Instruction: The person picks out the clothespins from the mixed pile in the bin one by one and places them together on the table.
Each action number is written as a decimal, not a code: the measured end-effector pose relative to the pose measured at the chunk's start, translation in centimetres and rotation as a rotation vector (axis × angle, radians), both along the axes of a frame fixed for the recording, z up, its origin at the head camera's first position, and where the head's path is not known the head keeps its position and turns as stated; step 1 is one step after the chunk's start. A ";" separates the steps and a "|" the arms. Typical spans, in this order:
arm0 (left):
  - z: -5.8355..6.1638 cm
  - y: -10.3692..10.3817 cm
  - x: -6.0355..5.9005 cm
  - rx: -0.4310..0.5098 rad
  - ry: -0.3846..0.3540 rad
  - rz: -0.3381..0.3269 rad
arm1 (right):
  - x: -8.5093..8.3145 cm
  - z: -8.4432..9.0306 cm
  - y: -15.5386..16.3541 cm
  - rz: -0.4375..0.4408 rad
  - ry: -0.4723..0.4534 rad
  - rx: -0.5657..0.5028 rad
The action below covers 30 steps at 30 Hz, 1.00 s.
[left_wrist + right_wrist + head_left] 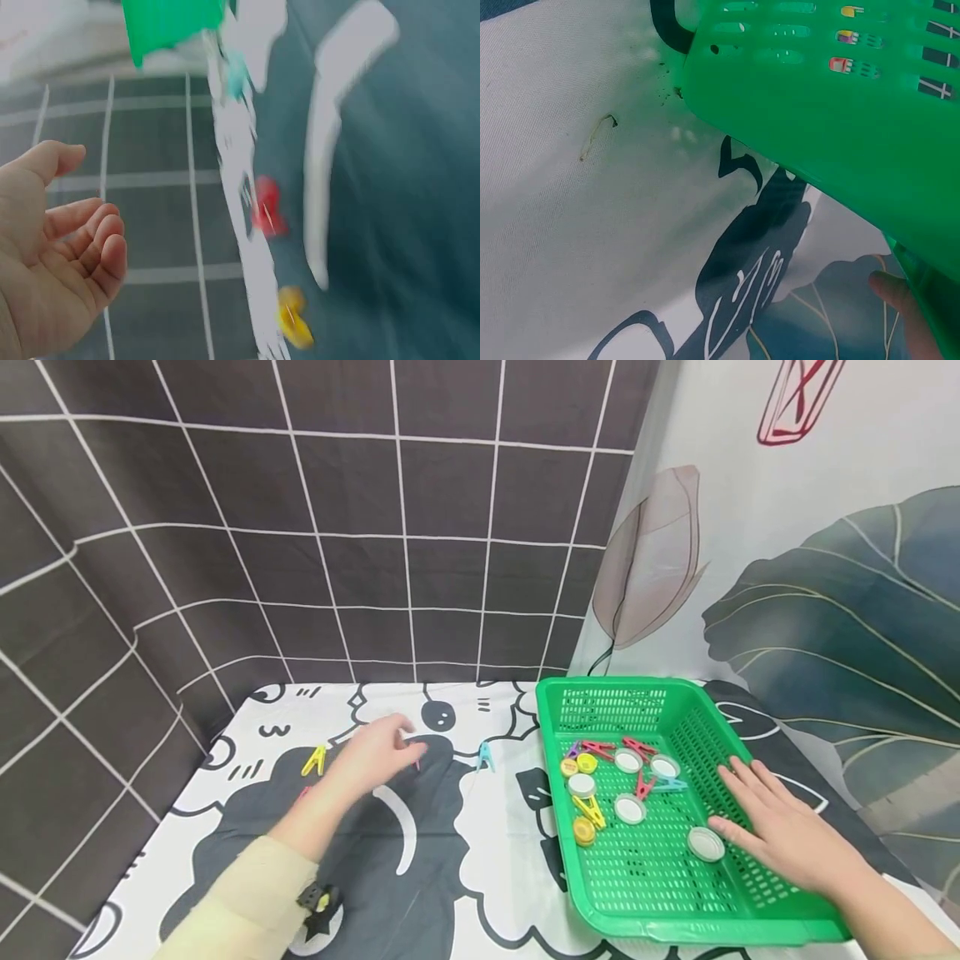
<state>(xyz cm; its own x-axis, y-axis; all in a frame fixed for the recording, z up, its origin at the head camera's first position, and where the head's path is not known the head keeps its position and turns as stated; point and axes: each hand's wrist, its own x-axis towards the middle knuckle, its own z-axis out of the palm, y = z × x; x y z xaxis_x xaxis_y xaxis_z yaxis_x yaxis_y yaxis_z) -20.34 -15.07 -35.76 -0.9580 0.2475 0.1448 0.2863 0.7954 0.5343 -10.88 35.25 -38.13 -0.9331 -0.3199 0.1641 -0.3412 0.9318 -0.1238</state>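
Note:
My left hand hovers over the dark patch of the printed cloth, its fingers loosely bent; in the left wrist view nothing lies between them. Close by its fingertips a pink-red clothespin is partly hidden. A yellow clothespin lies left of this hand, and a light blue clothespin to its right. The forearm partly covers another red piece. With fingers extended, my right hand rests at the right side wall of the green basket, thumb close to a white lid.
Inside the basket are white lids, yellow caps and several clothespins in red, yellow, blue and purple. A dark grid-patterned curtain hangs behind the cloth-covered table. A leaf-print sheet is at the right.

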 end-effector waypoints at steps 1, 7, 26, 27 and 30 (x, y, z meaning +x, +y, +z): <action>0.2 1.1 -0.1 0.012 -0.003 -0.022 | 0.0 0.0 0.0 -0.003 -0.004 -0.002; 1.2 6.7 -0.4 0.041 -0.008 -0.110 | 0.1 -0.1 0.1 -0.007 0.002 -0.003; 2.3 17.7 -0.3 0.000 0.021 -0.487 | 0.1 0.3 -0.2 -0.029 -0.030 0.003; 2.3 18.1 -0.3 -0.013 0.027 -0.506 | 0.1 0.3 -0.2 -0.027 -0.029 0.004; 2.3 19.1 -0.5 -0.038 0.031 -0.550 | 0.1 0.3 -0.3 -0.023 -0.025 0.002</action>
